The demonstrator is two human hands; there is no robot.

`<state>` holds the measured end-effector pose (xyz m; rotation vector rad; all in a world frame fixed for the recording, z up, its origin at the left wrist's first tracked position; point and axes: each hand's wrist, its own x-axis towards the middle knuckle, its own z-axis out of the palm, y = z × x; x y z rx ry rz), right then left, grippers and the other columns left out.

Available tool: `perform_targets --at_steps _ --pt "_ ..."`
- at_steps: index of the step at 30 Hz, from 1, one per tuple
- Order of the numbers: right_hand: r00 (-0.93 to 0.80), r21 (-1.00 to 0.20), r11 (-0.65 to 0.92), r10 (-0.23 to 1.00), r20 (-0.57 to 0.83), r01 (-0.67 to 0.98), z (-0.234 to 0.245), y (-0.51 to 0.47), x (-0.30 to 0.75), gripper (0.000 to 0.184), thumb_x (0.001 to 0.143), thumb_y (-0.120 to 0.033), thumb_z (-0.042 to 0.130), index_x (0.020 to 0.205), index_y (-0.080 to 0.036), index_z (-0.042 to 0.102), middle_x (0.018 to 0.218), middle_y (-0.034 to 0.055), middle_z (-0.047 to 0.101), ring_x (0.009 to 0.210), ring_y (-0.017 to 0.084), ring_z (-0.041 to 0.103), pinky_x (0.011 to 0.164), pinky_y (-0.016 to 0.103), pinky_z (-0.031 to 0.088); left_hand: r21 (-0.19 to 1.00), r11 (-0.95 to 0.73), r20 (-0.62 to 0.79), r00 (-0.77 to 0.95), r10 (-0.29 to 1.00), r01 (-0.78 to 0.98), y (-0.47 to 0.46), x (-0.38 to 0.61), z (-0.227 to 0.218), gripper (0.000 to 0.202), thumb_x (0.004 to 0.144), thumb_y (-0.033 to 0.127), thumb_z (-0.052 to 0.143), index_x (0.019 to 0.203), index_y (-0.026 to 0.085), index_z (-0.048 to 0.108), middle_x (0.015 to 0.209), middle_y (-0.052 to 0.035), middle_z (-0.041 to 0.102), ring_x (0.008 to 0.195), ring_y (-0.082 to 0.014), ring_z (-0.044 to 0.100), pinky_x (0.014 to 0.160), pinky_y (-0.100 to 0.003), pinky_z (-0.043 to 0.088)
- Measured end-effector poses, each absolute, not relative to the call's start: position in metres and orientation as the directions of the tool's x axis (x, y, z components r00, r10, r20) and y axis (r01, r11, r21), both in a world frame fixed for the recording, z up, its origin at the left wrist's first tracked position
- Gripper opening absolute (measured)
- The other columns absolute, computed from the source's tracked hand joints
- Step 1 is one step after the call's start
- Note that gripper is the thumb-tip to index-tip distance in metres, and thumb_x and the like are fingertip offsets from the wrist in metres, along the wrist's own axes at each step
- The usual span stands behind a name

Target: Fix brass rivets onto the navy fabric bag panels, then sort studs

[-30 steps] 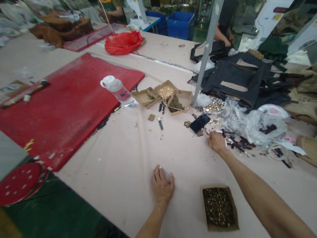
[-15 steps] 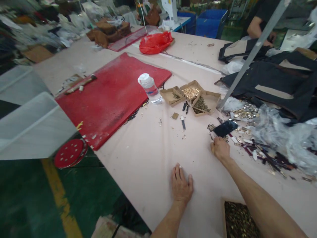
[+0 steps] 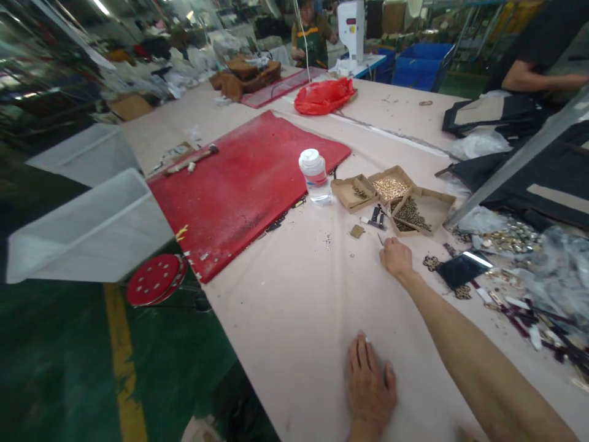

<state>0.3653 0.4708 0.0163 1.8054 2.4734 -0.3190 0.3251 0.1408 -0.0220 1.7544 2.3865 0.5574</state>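
My left hand (image 3: 370, 383) lies flat on the pale tabletop (image 3: 294, 319), fingers stretched out, nothing in it. Farther forward, my right hand (image 3: 396, 258) is closed; a thin dark sliver-like piece (image 3: 380, 239) sticks out from its fingertips, too small to name. Just beyond it sit shallow cardboard boxes (image 3: 438, 199) of small brass-coloured metal pieces (image 3: 411, 213). Close to the fingers are a small brownish square piece (image 3: 357, 231) and a few small black pieces (image 3: 378, 216). To the right lies a dark glossy phone-like slab (image 3: 464, 269) beside patterned metal bits (image 3: 431, 263).
A bottle with a white lid (image 3: 316, 178) stands beside a red mat (image 3: 248, 184). Plastic bags and loose metal parts (image 3: 510, 236) cover the right side, behind a slanted metal post (image 3: 510, 162). White bins (image 3: 92, 230) and a red stool (image 3: 154, 279) are left. Two people work farther off.
My right hand has moved from beside the dark slab towards the cardboard boxes, keeping the thin piece. The camera view has swung left. My left hand still rests on the table.
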Motion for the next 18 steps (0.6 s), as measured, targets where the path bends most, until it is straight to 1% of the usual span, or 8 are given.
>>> perform_targets --at_steps 2,4,6,8,10,14,16,18 --pt "-0.434 -0.163 0.410 0.887 -0.156 0.897 0.015 0.449 0.340 0.024 0.100 -0.027 0.043 0.110 -0.013 0.060 0.111 0.0152 0.062 0.094 0.024 0.064 0.078 0.031 0.046 0.379 0.272 0.114 -0.336 0.935 0.885 0.136 0.323 -0.030 0.063 0.088 0.036 0.058 0.147 0.014 0.052 0.158 -0.0139 0.041 0.143 -0.0369 0.041 0.111 -0.056 0.049" --pt "-0.631 -0.226 0.593 0.757 -0.172 0.773 0.013 0.422 0.306 0.022 0.099 -0.027 0.045 0.108 -0.016 0.060 0.110 0.0130 0.063 0.094 0.022 0.064 0.079 0.030 0.046 0.405 0.290 0.108 -0.360 0.927 0.867 0.132 0.321 -0.038 0.067 0.087 0.039 0.060 0.148 0.015 0.051 0.159 -0.0131 0.040 0.144 -0.0373 0.040 0.112 -0.057 0.048" --pt "-0.713 -0.258 0.665 0.668 -0.213 0.701 0.011 0.413 0.276 0.019 0.098 -0.027 0.048 0.107 -0.017 0.061 0.109 0.0123 0.065 0.095 0.021 0.064 0.081 0.029 0.046 0.423 0.307 0.106 -0.383 0.918 0.853 0.127 0.320 -0.045 0.068 0.085 0.041 0.062 0.148 0.017 0.051 0.159 -0.0119 0.039 0.144 -0.0376 0.040 0.112 -0.059 0.049" --pt "-0.663 -0.230 0.622 0.706 -0.250 0.749 0.012 0.429 0.257 0.020 0.098 -0.026 0.049 0.109 -0.015 0.062 0.110 0.0144 0.065 0.096 0.023 0.064 0.081 0.029 0.046 0.420 0.303 0.133 -0.389 0.912 0.855 0.124 0.319 -0.050 0.067 0.084 0.043 0.064 0.146 0.018 0.055 0.159 -0.0111 0.040 0.143 -0.0368 0.042 0.109 -0.057 0.052" --pt "-0.518 -0.157 0.494 0.817 -0.254 0.855 0.014 0.463 0.254 0.025 0.099 -0.025 0.045 0.113 -0.011 0.061 0.111 0.0189 0.064 0.096 0.025 0.066 0.079 0.032 0.047 0.414 0.292 0.170 -0.388 0.906 0.862 0.122 0.318 -0.053 0.064 0.083 0.045 0.065 0.141 0.017 0.060 0.156 -0.0119 0.044 0.141 -0.0354 0.045 0.106 -0.055 0.054" --pt "-0.251 -0.054 0.246 0.955 -0.156 0.968 0.018 0.497 0.253 0.029 0.100 -0.028 0.043 0.113 -0.009 0.060 0.112 0.0206 0.063 0.095 0.027 0.066 0.078 0.034 0.046 0.446 0.311 0.319 -0.474 0.821 0.839 0.127 0.317 -0.063 0.052 0.087 0.046 0.056 0.125 0.013 0.069 0.140 -0.0160 0.062 0.130 -0.0346 0.056 0.103 -0.053 0.053" --pt "-0.358 -0.099 0.347 0.924 -0.132 0.933 0.017 0.475 0.234 0.027 0.100 -0.029 0.042 0.109 -0.013 0.061 0.110 0.0165 0.064 0.094 0.025 0.066 0.079 0.032 0.045 0.465 0.301 0.443 -0.513 0.735 0.832 0.132 0.318 -0.072 0.049 0.092 0.047 0.045 0.114 0.012 0.073 0.125 -0.0170 0.071 0.122 -0.0323 0.062 0.101 -0.049 0.052" --pt "-0.600 -0.187 0.573 0.786 -0.151 0.798 0.012 0.441 0.205 0.023 0.100 -0.028 0.042 0.105 -0.015 0.061 0.107 0.0125 0.065 0.092 0.022 0.065 0.080 0.029 0.045 0.473 0.291 0.548 -0.536 0.642 0.832 0.138 0.318 -0.082 0.049 0.095 0.044 0.035 0.104 0.014 0.074 0.110 -0.0167 0.076 0.112 -0.0291 0.066 0.100 -0.046 0.051"
